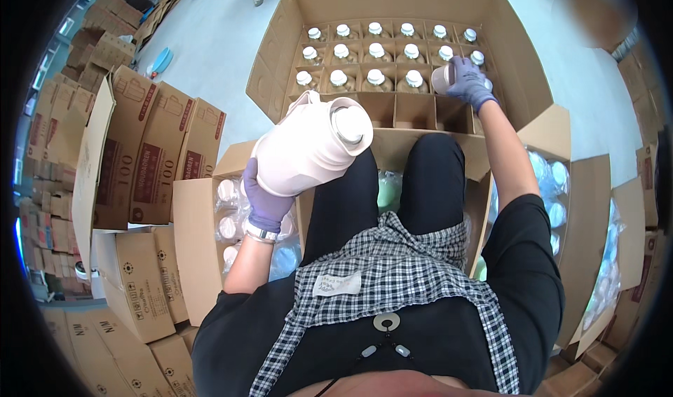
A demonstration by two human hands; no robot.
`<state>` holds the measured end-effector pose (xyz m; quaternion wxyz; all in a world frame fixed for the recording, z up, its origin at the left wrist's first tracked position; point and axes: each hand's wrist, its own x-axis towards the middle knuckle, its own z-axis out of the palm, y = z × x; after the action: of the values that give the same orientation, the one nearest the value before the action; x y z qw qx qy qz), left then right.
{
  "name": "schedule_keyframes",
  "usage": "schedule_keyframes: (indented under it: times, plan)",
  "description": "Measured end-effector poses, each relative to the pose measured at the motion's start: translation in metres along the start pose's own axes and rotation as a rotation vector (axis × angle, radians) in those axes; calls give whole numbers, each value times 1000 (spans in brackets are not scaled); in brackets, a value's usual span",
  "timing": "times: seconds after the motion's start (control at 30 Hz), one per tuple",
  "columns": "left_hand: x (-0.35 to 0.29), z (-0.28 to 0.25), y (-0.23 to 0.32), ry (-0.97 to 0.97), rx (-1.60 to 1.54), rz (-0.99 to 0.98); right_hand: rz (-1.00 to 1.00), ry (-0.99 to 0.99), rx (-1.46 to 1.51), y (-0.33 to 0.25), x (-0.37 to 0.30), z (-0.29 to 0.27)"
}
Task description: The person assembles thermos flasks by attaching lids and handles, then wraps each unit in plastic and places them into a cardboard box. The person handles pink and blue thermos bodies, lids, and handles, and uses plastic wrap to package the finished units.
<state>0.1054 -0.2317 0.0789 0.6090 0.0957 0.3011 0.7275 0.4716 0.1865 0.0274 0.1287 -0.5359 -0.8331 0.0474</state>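
Here, a pale jug (301, 152) lies clasped in the left hand (269, 199), while the right hand (471, 83) grips a cup-shaped piece (441, 80).

Printed words (146, 189) on brown cartons (160, 152) and a white apron label (336, 283)

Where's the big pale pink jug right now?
In the head view, it's left of the middle: the person's gloved left hand holds the big pale pink jug near the left knee, by the bottle carton's near-left corner.

L hand (268, 199) w/ pale jug (301, 148), R hand (468, 83) w/ pale cup (440, 80) (over btl ctn (399, 4))
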Motion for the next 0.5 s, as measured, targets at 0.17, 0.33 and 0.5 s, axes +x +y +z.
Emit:
schedule_keyframes:
  times: [0.17,0.33,0.5]
  plan:
    - [-4,22,1,-60,18,-21,71,91,152,-5,-18,-17]
    - [-13,26,5,-34,42,37,-809,339,926,-123,-125,-108]
    - [-13,45,7,-5,372,258,-821,310,822,-148,-188,-123]
